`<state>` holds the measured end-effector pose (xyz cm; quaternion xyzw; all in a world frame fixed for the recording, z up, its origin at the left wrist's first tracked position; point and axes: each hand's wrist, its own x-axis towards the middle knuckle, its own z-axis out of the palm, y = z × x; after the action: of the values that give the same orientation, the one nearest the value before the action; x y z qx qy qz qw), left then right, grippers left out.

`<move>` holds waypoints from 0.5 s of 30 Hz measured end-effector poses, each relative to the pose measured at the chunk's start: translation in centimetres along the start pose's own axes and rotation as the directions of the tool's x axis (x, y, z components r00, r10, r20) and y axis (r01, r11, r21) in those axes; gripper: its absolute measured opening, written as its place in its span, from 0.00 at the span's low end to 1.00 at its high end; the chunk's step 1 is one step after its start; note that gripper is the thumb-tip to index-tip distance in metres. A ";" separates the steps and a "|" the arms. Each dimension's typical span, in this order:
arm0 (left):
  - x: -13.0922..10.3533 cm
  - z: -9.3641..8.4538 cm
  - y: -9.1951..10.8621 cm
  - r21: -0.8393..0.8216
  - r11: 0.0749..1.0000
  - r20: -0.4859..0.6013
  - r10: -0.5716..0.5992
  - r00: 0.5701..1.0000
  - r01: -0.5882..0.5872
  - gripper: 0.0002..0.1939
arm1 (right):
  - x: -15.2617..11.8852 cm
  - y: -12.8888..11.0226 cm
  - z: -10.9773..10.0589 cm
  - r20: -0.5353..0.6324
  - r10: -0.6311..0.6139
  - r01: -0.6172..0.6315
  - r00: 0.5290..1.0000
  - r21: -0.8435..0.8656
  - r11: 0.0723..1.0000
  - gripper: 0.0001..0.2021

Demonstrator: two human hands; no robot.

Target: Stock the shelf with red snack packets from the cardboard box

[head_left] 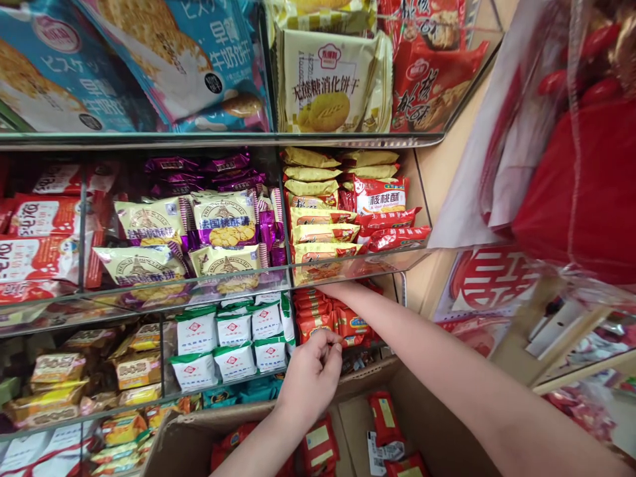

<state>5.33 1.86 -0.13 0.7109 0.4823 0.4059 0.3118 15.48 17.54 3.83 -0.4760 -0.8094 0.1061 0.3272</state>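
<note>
My left hand (314,368) is closed, fingers curled toward the thumb, just in front of a lower shelf bin of red snack packets (314,319). No packet shows in its grip. My right forearm (417,344) crosses from the lower right into that same bin. The right hand itself is hidden under the shelf lip above, so its fingers do not show. Below both arms stands an open cardboard box (186,437) with several loose red packets (319,445) at its bottom.
White-and-green packets (233,331) fill the bin to the left. Above are cream-and-purple biscuit packs (226,222) and yellow-and-red walnut cookie packs (325,232) behind a clear shelf front (248,278). A red item in clear plastic (576,172) hangs at the right.
</note>
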 end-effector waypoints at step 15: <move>0.2 0.1 -0.4 0.023 1.000 -0.009 -0.007 1.000 0.007 0.11 | -0.5 -0.8 0.3 -0.022 0.028 -0.027 0.999 0.006 1.000 0.17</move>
<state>5.25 2.16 -0.50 0.7107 0.4909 0.4026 0.3030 14.88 16.76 3.77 -0.4872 -0.7989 0.1078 0.3359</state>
